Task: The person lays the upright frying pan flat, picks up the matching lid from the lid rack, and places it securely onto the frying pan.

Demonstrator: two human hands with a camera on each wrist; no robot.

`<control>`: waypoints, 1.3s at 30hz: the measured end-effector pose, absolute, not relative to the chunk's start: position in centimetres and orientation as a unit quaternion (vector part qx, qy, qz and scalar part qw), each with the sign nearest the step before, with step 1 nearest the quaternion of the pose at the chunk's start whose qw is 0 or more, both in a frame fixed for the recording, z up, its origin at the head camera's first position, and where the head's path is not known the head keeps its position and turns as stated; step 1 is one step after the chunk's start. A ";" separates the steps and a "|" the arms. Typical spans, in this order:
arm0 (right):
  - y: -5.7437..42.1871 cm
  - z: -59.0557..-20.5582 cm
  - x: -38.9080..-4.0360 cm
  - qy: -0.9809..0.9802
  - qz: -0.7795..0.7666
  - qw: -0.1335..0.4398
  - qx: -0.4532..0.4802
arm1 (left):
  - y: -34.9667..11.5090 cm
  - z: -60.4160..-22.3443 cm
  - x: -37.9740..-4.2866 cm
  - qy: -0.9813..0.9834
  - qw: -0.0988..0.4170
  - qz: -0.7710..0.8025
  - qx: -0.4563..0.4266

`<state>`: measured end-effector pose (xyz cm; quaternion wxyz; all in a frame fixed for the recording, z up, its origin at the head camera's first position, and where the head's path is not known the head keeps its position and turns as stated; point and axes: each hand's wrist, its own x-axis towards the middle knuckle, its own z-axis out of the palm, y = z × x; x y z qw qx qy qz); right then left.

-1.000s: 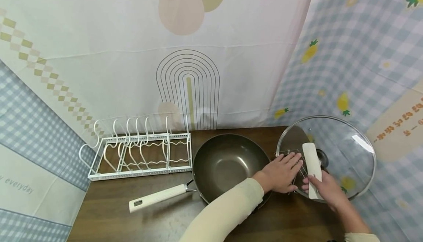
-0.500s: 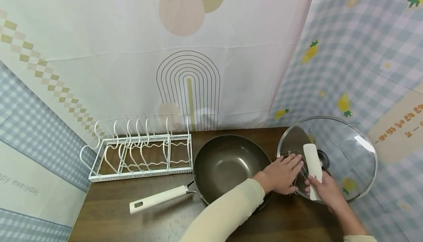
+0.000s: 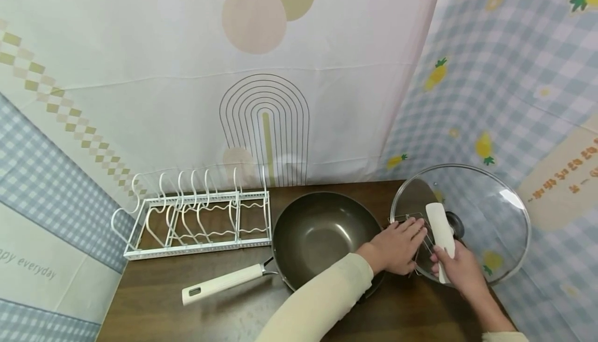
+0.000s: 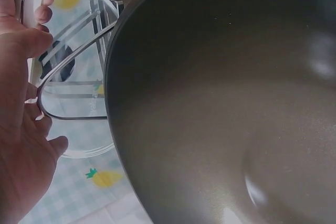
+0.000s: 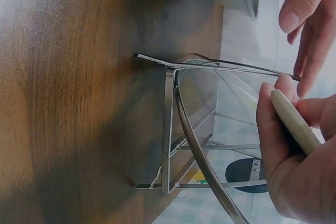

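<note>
A large clear glass lid with a metal rim stands tilted on edge at the right of the table. My right hand grips the lower part of its upright cream handle. Metal wire bars form a small stand at the lid's lower edge, and the rim passes between its bars. On top of this stand rests my left hand, its fingers straight and spread toward the lid; the hand covers much of the stand in the head view. My left forearm crosses over a dark wok.
The wok's cream handle points to the front left. Left of the wok, a white wire rack with several upright loops stands on the brown wooden table. Patterned cloth hangs behind and at both sides.
Both hands, the lid and the stand keep their places. Only the head view shifts very slightly.
</note>
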<state>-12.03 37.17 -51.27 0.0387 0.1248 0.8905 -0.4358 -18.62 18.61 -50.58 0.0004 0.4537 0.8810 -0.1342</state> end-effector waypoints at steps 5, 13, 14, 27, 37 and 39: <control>37.1 -51.2 -12.0 0.900 -0.416 0.027 0.128 | 18.6 -50.6 -18.6 0.882 0.007 -0.129 0.454; 37.8 -51.1 -12.1 0.916 -0.386 -0.001 0.105 | 18.8 -50.5 -18.6 0.883 0.011 -0.128 0.451; 37.9 -51.0 -12.1 0.916 -0.388 -0.006 0.104 | 18.8 -50.5 -18.6 0.884 0.011 -0.128 0.450; 38.3 -49.8 -11.9 0.923 -0.373 -0.026 0.096 | 18.9 -50.4 -18.8 0.885 0.017 -0.131 0.447; 38.2 -49.0 -11.7 0.935 -0.344 -0.035 0.085 | 19.0 -50.3 -18.5 0.887 0.021 -0.114 0.446; 38.2 -49.0 -11.7 0.936 -0.341 -0.033 0.083 | 19.1 -50.4 -18.4 0.888 0.021 -0.114 0.446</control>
